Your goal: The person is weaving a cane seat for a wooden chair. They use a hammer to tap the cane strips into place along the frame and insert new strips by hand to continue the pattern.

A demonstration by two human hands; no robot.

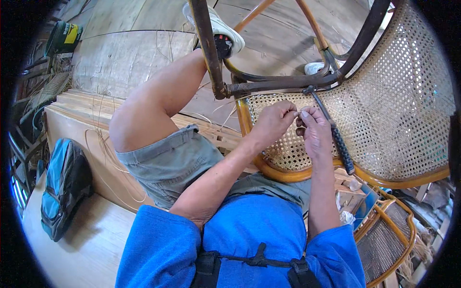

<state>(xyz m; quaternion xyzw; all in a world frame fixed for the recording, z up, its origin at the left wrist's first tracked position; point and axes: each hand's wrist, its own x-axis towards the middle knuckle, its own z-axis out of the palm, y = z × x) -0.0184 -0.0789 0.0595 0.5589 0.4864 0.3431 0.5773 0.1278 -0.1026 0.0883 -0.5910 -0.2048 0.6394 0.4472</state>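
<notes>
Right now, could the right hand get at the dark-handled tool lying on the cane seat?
Probably yes: the tool lies right beside the right hand on the cane seat, nothing between them.

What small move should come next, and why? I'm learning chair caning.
Probably draw the strand snug: both hands, left hand and right hand, pinch it just above the cane seat, beside the tool resting on the weave. Where the strand runs from there is too fine to see.

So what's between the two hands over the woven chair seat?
In the head view, a thin pale cane strand runs between the left hand and the right hand, both pinching it; under it lies the woven seat, and a dark-handled tool lies just right.
</notes>
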